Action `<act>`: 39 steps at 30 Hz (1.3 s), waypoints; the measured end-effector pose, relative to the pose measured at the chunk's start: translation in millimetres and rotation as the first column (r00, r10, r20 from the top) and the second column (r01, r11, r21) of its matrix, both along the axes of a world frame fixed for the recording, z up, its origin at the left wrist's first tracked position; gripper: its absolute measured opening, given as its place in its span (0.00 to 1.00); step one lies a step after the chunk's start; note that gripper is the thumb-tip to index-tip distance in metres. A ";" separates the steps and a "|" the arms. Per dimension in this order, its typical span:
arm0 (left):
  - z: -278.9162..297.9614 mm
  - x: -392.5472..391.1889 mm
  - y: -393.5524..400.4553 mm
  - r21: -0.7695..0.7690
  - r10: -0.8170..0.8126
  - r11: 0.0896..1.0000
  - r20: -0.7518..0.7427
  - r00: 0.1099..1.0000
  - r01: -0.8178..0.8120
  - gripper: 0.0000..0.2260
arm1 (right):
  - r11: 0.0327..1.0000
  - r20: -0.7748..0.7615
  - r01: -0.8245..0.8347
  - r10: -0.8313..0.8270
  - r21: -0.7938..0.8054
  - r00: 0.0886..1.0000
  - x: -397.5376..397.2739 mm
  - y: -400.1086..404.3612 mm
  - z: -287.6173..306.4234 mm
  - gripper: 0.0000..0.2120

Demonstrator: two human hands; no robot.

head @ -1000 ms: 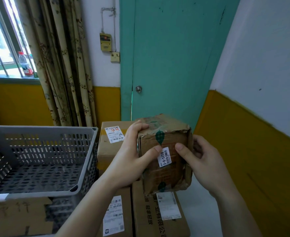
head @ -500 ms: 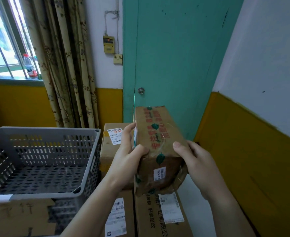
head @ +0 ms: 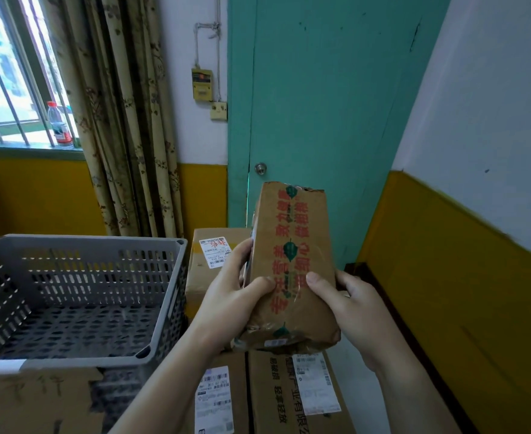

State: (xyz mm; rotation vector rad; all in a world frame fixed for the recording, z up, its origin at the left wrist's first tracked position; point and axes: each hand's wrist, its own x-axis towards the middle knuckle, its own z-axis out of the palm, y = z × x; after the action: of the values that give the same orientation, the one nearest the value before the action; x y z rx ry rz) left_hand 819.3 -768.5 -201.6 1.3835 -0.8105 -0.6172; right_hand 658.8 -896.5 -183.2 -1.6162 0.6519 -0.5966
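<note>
Standing on end between both hands, a brown cardboard parcel (head: 292,261) is being held in the air in front of a teal door (head: 320,104). Its long face, with a strip of tape bearing red print and green leaf marks, is facing the camera, and its crumpled end is pointing down.

The left hand (head: 229,296) is grasping the parcel's lower left side, with its fingers curling round the left edge and its thumb pressing on the front face. The right hand (head: 351,308) is grasping the lower right side, with its thumb lying on the front face and its fingers wrapping behind the parcel, out of sight. The two thumbs are sitting at about the same height, with the printed tape running between them.

Just below the parcel, two cardboard boxes (head: 289,399) with white shipping labels are lying side by side. Another labelled box (head: 207,261) is sitting behind the left hand.

To the left, a grey perforated crate (head: 70,242) is standing just beside these boxes, with a handwritten piece of cardboard (head: 32,399) lying in front of it.

Farther back, the door knob (head: 260,168) is showing just above the parcel's top end. A patterned curtain (head: 123,120) is hanging beside a barred window, and a plastic bottle (head: 59,125) is standing on the sill.
</note>
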 end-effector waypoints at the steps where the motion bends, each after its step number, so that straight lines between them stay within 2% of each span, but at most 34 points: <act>1: -0.5 0.7 -0.3 -0.001 0.003 1.000 0.003 1.000 -0.003 0.27 | 1.000 -0.008 0.010 -0.010 -0.017 1.000 1.2 -0.5 -1.6 0.16; 5: 0.7 3.2 -0.8 -0.004 0.069 0.998 -0.004 0.998 -0.069 0.24 | 0.997 0.006 0.046 -0.045 -0.069 0.999 2.8 -2.2 -5.6 0.23; 7: 3.5 6.6 -1.8 0.044 0.160 0.986 0.070 0.985 -0.164 0.30 | 0.994 -0.024 0.043 -0.046 -0.102 0.999 3.9 -2.8 -7.2 0.26; 9: 6.9 10.5 -2.6 0.092 0.220 0.968 0.119 0.968 -0.232 0.40 | 0.991 -0.053 0.022 -0.029 -0.130 0.998 5.4 -1.4 -7.9 0.22; 11: 9.8 14.3 -1.7 0.108 0.234 0.963 0.121 0.965 -0.247 0.44 | 0.991 -0.067 -0.021 0.013 -0.128 0.998 6.6 -0.6 -8.8 0.20; 14: 11.8 19.8 0.5 0.108 0.211 0.968 0.156 0.965 -0.229 0.36 | 0.989 -0.075 -0.096 0.088 -0.109 0.993 7.3 -0.4 -6.4 0.21; 16: 11.6 20.3 2.5 0.104 0.182 0.973 0.191 0.965 -0.204 0.36 | 0.985 -0.073 -0.122 0.114 -0.123 0.991 9.6 0.6 -5.6 0.17; 18: 10.7 18.1 3.9 0.108 0.148 0.979 0.214 0.966 -0.174 0.36 | 0.982 -0.054 -0.097 0.089 -0.160 0.995 12.7 0.9 -5.9 0.13; 20: 8.9 15.7 4.3 0.091 0.109 0.987 0.228 0.968 -0.133 0.32 | 0.976 -0.044 -0.068 0.060 -0.205 0.997 15.5 -1.2 -7.1 0.12; 22: 6.7 16.3 4.8 0.074 0.103 0.990 0.205 0.973 -0.121 0.29 | 0.976 -0.041 -0.073 0.066 -0.207 0.997 13.9 -2.7 -6.9 0.16; 26: 5.1 21.7 5.6 0.050 0.136 0.989 0.046 0.990 -0.139 0.26 | 0.980 -0.078 -0.097 0.084 -0.174 0.993 6.7 -7.8 -8.6 0.28; 30: 10.3 19.1 6.9 0.052 0.158 0.986 0.054 0.986 -0.161 0.26 | 0.982 -0.140 -0.044 0.018 -0.184 0.990 8.6 -9.5 -9.5 0.33; 33: 17.4 15.9 7.3 0.068 0.140 0.987 0.044 0.989 -0.143 0.29 | 0.984 -0.126 -0.017 -0.005 -0.175 0.992 11.2 -5.0 -6.8 0.39; 35: 19.3 15.7 8.6 0.094 0.125 0.987 0.022 0.992 -0.127 0.30 | 0.987 -0.097 -0.023 0.008 -0.160 0.995 12.4 -1.2 -4.1 0.36; 37: 20.7 16.5 9.4 0.126 0.107 0.986 0.011 0.994 -0.107 0.31 | 0.989 -0.078 -0.040 0.029 -0.141 0.996 14.0 2.7 -1.1 0.29; 39: 22.6 17.4 9.2 0.137 0.107 0.985 -0.025 0.994 -0.102 0.26 | 0.993 -0.077 -0.048 0.040 -0.110 0.996 15.7 4.8 0.7 0.27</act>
State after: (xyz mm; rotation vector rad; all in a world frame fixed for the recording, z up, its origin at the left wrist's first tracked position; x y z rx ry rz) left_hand 836.7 -759.3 -179.0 1.5261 -0.6756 -0.6203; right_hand 674.5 -891.7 -182.5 -1.7597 0.6457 -0.5505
